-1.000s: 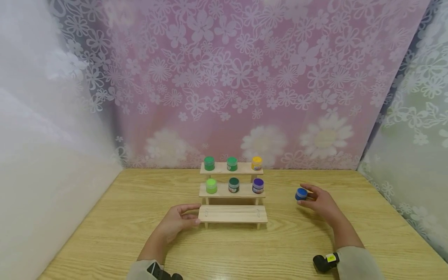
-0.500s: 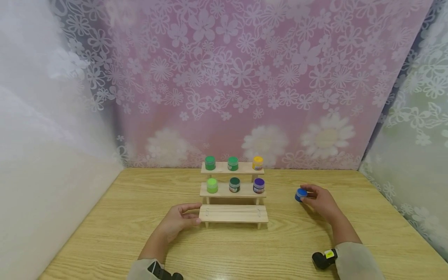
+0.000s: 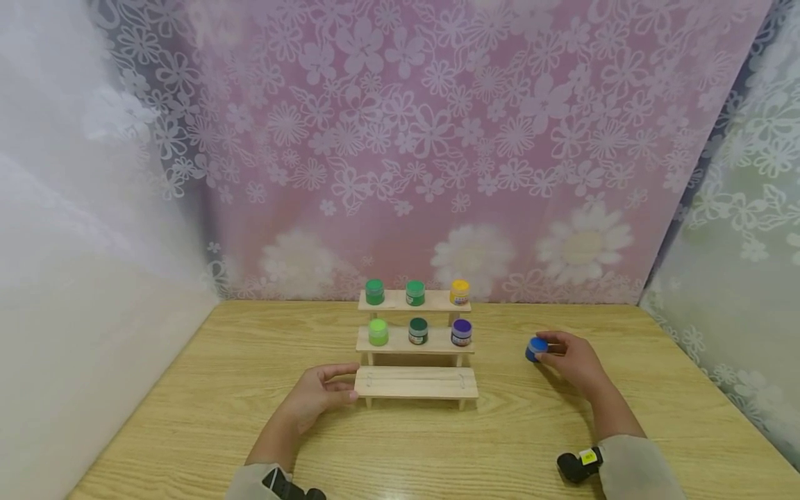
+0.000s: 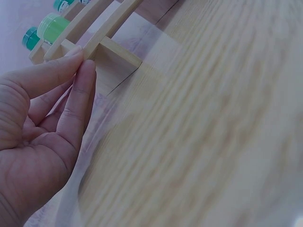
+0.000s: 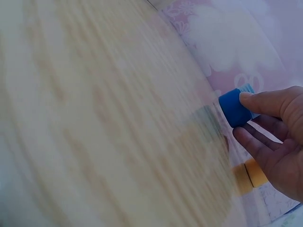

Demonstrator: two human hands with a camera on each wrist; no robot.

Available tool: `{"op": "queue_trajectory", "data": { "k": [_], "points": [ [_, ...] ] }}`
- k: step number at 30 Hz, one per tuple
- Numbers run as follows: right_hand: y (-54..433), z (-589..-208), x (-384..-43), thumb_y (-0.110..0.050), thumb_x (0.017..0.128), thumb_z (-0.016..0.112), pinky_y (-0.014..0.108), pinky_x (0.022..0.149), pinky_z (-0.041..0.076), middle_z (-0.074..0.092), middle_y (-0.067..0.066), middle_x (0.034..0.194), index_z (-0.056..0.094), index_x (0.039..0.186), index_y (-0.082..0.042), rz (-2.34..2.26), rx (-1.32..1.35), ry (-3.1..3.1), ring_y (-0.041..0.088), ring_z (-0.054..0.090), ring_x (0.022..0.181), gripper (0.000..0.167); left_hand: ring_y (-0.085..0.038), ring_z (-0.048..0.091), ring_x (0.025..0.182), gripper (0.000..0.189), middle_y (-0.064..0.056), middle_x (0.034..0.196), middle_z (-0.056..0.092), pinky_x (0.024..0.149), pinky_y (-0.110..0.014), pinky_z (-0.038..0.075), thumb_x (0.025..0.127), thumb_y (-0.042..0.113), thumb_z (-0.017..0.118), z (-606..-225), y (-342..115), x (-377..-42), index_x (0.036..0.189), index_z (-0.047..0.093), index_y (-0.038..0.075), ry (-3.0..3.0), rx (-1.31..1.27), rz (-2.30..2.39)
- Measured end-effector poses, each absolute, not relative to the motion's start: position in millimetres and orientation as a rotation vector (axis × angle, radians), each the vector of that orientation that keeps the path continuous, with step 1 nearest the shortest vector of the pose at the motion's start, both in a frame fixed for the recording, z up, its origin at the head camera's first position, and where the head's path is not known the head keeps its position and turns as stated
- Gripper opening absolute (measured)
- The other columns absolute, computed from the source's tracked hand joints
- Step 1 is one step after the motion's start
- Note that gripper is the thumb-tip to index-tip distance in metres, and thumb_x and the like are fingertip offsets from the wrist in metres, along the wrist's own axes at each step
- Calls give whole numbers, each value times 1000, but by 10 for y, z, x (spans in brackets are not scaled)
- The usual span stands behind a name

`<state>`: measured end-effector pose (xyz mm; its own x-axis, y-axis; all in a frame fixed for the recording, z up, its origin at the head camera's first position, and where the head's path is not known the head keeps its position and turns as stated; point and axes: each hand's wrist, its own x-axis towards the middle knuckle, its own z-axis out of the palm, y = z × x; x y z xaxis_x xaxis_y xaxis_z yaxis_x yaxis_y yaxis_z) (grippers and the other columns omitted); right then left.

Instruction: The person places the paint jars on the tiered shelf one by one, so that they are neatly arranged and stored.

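Observation:
A three-tier wooden display stand (image 3: pixel 415 383) rises in steps at the table's middle. My left hand (image 3: pixel 317 397) grips the left end of its lowest shelf with thumb and fingers; the left wrist view shows the fingertips at the shelf's corner (image 4: pixel 90 51). To the right of the stand, my right hand (image 3: pixel 573 362) holds a small blue paint jar (image 3: pixel 535 349) between thumb and fingers. In the right wrist view the blue jar (image 5: pixel 234 108) appears tilted, the thumb lying on its lid side. The lowest shelf carries no jars.
On the middle shelf stand light green (image 3: pixel 378 332), dark green (image 3: pixel 418 331) and purple (image 3: pixel 461 332) jars. Two green jars (image 3: pixel 415 293) and a yellow jar (image 3: pixel 459 292) stand on the top shelf. A floral curtain (image 3: pixel 400 173) hangs behind the wooden table (image 3: pixel 412 451).
My right thumb has shifted from the jar's front edge to its right side, and the blue jar has barely moved. The left hand stays at the shelf end.

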<state>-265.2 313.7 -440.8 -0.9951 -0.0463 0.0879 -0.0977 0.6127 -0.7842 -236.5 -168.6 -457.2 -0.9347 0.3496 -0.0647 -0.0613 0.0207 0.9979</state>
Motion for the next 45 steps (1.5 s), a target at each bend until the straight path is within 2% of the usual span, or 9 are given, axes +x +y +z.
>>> {"op": "queue_trajectory", "data": {
  "k": [9,32,45],
  "points": [
    [3116,-4379,-2642,-20,94,67,50,88,52,55,27,131,51,138,2,1322,143,-2753,44,52,118,52,-25,67,97,61,-17,116,65,82,-34,56,81,3,79,-4574,-1696,-2355,136,53,-4,2014,297,1994],
    [2971,-4254,-2529,-26,93,70,38,80,57,57,24,128,54,138,-2,1373,275,-2690,41,58,112,53,-25,67,97,61,-18,114,66,82,-34,56,82,3,78,-4581,-1702,-2370,137,53,-3,2016,294,1989],
    [2835,-4167,-2495,-26,91,72,32,80,56,61,20,122,57,133,1,1402,376,-2670,37,59,109,53,-24,68,96,62,-19,113,66,80,-35,56,81,4,78,-4577,-1695,-2370,137,53,-3,2014,301,1994]
  ]
}}
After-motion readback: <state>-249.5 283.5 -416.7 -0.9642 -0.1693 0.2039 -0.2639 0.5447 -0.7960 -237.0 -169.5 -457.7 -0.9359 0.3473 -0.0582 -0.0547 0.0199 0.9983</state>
